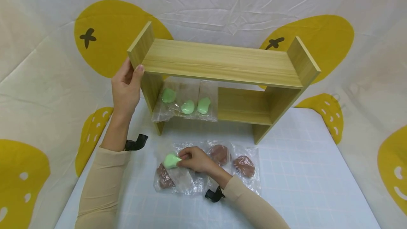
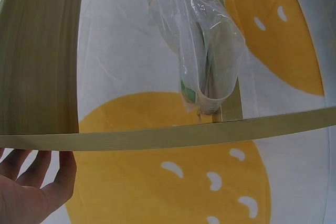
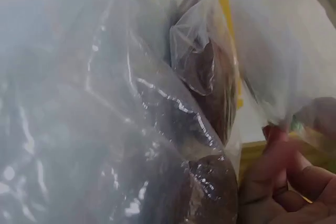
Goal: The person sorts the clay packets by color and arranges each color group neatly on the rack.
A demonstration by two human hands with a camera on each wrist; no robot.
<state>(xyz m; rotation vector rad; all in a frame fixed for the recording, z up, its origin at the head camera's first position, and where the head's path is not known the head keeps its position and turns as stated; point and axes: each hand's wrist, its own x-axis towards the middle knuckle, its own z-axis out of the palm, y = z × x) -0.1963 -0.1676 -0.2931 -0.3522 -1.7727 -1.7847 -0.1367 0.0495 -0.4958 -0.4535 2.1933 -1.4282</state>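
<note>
My left hand (image 1: 127, 89) grips the left side panel of a small wooden shelf (image 1: 222, 63), thumb in front and fingers around the outer edge. Low over the table, my right hand (image 1: 198, 160) pinches a clear plastic bag with a pale green lump (image 1: 171, 160) in it. Beneath and beside that hand lie clear bags with brown lumps (image 1: 244, 166); the hand partly covers them. Three bagged green lumps (image 1: 188, 107) sit side by side on the left of the middle board. In the right wrist view, bagged brown lumps (image 3: 212, 182) appear close beside the pinching fingers.
The shelf stands toward the back of a pale checked table (image 1: 305, 172), its upright right panel (image 1: 303, 61) rising above the top board. A white cloth with yellow shapes (image 1: 318, 41) hangs behind and at both sides. Black wrist mounts (image 1: 136, 142) sit on both forearms.
</note>
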